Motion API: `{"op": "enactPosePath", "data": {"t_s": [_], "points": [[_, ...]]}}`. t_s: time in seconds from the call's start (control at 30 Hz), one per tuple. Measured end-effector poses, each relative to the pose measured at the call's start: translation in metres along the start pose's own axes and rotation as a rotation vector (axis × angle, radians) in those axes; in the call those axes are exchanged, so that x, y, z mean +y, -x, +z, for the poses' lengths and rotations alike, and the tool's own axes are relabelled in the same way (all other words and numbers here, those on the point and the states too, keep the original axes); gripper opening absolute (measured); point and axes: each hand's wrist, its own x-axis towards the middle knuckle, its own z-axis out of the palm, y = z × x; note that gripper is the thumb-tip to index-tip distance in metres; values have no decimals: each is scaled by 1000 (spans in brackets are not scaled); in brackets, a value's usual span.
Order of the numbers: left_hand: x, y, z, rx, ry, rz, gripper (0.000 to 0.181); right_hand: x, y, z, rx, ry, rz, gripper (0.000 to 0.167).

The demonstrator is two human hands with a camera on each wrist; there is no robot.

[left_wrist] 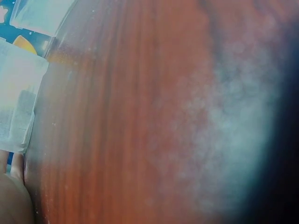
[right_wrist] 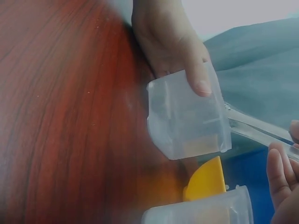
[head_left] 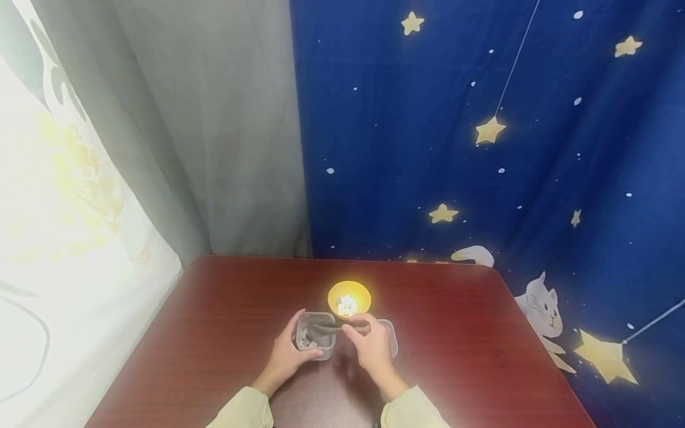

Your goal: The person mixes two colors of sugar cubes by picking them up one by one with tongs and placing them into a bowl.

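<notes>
My left hand [head_left: 283, 356] grips a clear plastic container [head_left: 323, 355] around its side, thumb along the near wall. Small whitish pieces [head_left: 307, 340] lie inside it, toward the left. With my right hand [head_left: 374, 348] I pinch a pair of tongs [head_left: 334, 327], whose far ends reach down into this container. Whether the tips hold a piece cannot be made out. The right wrist view shows the two arms of the tongs [right_wrist: 259, 131] entering over the rim of the container [right_wrist: 187, 116], close together.
Behind the hands stands a yellow bowl [head_left: 337, 291] with several bright white pieces [head_left: 346, 306]. A second clear container [head_left: 393, 342] sits to the right, partly hidden by my right hand. The dark red table [head_left: 455, 333] meets curtains at its back and left.
</notes>
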Motion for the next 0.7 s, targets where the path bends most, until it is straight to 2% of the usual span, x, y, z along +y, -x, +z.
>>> {"op": "enactPosePath", "data": {"t_s": [0.17, 0.27, 0.43, 0.57, 0.7], "points": [[2, 0, -1, 15, 3, 12, 109, -9, -3, -7, 50, 95, 95, 17], [1, 1, -1, 21, -11, 14, 109, -11, -6, -11, 36, 8, 130, 16], [0, 0, 0, 22, -11, 11, 109, -12, -11, -17, 70, -126, 94, 16], [-1, -1, 0, 24, -4, 11, 108, -12, -15, -21, 108, -105, 97, 16], [-2, 0, 0, 27, -10, 16, 108, -11, -18, -26, 117, -146, 132, 16]]}}
